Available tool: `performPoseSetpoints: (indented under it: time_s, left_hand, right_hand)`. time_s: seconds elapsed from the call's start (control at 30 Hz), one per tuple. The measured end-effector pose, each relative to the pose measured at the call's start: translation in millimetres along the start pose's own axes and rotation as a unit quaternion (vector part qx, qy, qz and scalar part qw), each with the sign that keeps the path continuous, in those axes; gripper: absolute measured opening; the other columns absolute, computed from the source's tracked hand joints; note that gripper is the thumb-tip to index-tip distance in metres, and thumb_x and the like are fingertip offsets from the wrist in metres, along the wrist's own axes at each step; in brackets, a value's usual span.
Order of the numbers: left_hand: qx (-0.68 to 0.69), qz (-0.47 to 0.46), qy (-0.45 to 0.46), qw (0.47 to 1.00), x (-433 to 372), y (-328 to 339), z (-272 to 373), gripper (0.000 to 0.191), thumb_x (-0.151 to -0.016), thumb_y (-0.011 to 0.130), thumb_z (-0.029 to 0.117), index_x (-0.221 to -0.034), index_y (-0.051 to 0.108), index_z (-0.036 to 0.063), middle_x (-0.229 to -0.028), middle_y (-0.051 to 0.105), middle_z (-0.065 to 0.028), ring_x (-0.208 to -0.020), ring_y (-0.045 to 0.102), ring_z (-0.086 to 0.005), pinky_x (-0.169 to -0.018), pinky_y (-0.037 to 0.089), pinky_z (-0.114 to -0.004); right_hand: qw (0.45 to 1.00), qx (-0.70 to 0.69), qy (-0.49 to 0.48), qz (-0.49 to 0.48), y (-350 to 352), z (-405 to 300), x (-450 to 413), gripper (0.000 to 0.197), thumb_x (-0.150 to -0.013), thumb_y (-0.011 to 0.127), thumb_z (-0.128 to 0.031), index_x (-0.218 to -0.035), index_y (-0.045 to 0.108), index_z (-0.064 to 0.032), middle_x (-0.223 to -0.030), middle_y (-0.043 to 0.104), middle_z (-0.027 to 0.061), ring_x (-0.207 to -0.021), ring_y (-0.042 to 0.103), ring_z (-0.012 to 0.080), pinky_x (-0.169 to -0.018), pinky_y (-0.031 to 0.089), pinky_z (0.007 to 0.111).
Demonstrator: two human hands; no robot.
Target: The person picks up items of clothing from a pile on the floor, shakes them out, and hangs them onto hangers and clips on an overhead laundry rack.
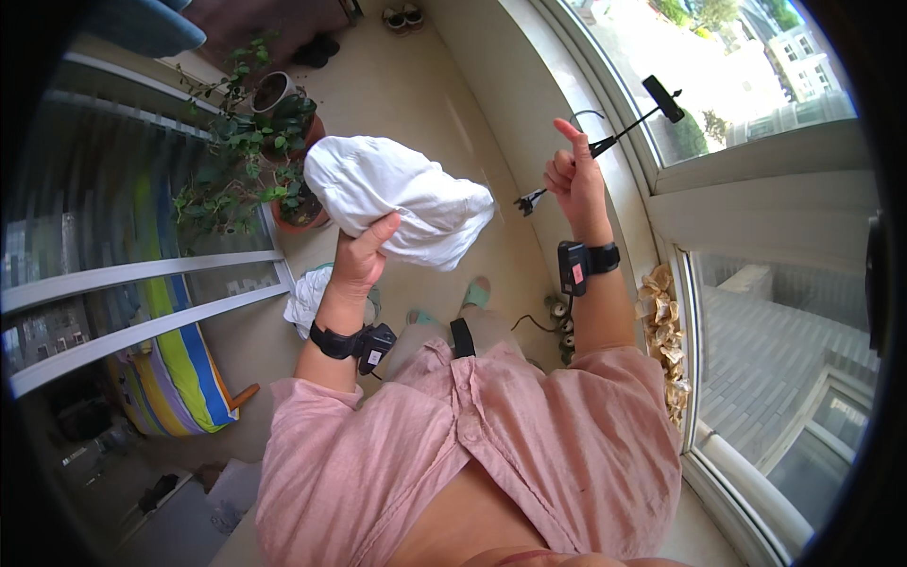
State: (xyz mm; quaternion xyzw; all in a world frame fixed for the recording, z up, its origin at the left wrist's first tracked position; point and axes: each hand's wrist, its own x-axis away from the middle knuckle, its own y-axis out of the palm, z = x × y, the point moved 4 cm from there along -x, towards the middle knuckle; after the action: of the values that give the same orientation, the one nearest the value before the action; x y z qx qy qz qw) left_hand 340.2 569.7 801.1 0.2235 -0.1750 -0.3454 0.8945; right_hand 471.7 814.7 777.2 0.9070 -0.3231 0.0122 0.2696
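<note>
My left hand [363,259] grips a bunched white cloth [404,195], thumb on top and the other fingers hidden beneath it. To the right, my right hand [579,170] is raised beside the window sill, its fingers curled around a black clip hanger [631,135] with a metal hook [587,113]. One black clip [526,203] of the hanger sticks out left of the hand, and the other end reaches toward the glass. A gap separates the cloth from the hanger. Another white cloth [306,298] lies in a basin low at the left, partly behind my left forearm.
Potted plants [297,205] stand on the floor at the left, beside glass sliding doors [177,266]. A window [716,78] and its sill run along the right, with dried pieces [666,340] lined up on it. Shoes [402,20] lie at the far end of the floor.
</note>
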Motion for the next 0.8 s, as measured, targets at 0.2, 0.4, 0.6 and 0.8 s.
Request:
performPoseSetpoints:
  time_s: [0.2,0.4,0.6,0.8]
  left_hand:
    - [-0.253,-0.018,0.014,0.967,30.9,-17.3,-10.3,0.032,-0.080,0.064,0.018,-0.105,0.057,0.0000,-0.095,0.062,-0.0066,-0.086,0.059,-0.0131,-0.072,0.047,-0.027]
    - [-0.293,0.017,0.114,0.949,70.8,-49.4,-25.3,0.044,-0.071,0.068,0.019,-0.109,0.051,0.0029,-0.102,0.058,-0.0138,-0.095,0.057,-0.0274,-0.079,0.045,-0.036]
    - [-0.497,0.018,0.208,0.842,113.1,-109.0,11.3,0.064,-0.060,0.075,0.043,-0.110,0.055,0.0092,-0.106,0.051,-0.0165,-0.100,0.050,-0.0318,-0.086,0.039,-0.039]
    - [-0.682,0.089,0.097,0.719,142.9,-186.1,16.6,0.072,-0.051,0.076,0.055,-0.110,0.060,0.0165,-0.121,0.039,-0.0143,-0.116,0.032,-0.0343,-0.094,0.027,-0.045]
  right_hand:
    - [0.960,0.185,0.135,-0.158,139.6,49.8,55.8,0.082,-0.058,0.077,-0.056,-0.113,0.053,-0.0001,-0.060,0.044,-0.0043,-0.052,0.038,0.0040,-0.046,0.030,0.020]
    - [0.876,0.455,-0.062,-0.146,203.0,72.3,62.0,0.026,-0.072,0.065,-0.019,-0.077,0.057,0.0047,-0.062,0.054,0.0028,-0.057,0.046,0.0077,-0.053,0.041,0.026]
    - [0.937,0.303,0.017,-0.171,250.4,24.5,86.7,0.010,-0.083,0.050,-0.007,-0.077,0.056,-0.0035,-0.055,0.042,-0.0062,-0.046,0.035,0.0019,-0.041,0.026,0.020]
    - [0.947,0.181,-0.019,-0.264,266.2,-29.4,94.5,0.009,-0.085,0.044,-0.005,-0.078,0.047,-0.0094,-0.052,0.028,-0.0068,-0.040,0.025,0.0046,-0.038,0.019,0.022]
